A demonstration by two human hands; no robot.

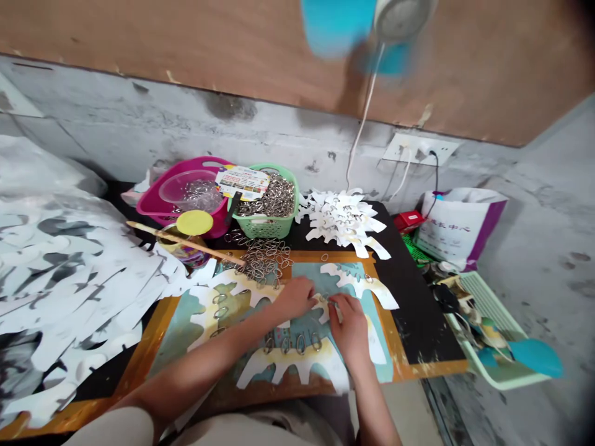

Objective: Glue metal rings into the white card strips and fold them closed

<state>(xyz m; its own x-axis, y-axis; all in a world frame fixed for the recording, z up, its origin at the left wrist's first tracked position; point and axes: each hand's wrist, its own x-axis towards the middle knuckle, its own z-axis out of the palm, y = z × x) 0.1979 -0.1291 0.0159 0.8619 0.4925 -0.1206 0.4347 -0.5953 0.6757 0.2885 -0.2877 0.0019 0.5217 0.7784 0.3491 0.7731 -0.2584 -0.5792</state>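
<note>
Two hands: left (292, 298), right (351, 329) | fingers (336, 303) closed at metal ring (324, 298), hold unclear | on white paper cutout (320, 313)

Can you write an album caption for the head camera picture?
Left hand and right hand work at metal rings on white paper cutouts, near a green plastic basket of rings.

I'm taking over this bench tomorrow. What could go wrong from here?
The loose metal rings heaped at the board's edge sit close to the left hand, so a careless arm could scatter them. Rings on the white paper cut-out by the right hand might slide if the paper shifts. The wooden stick slanting toward the heap could roll into it.
</note>
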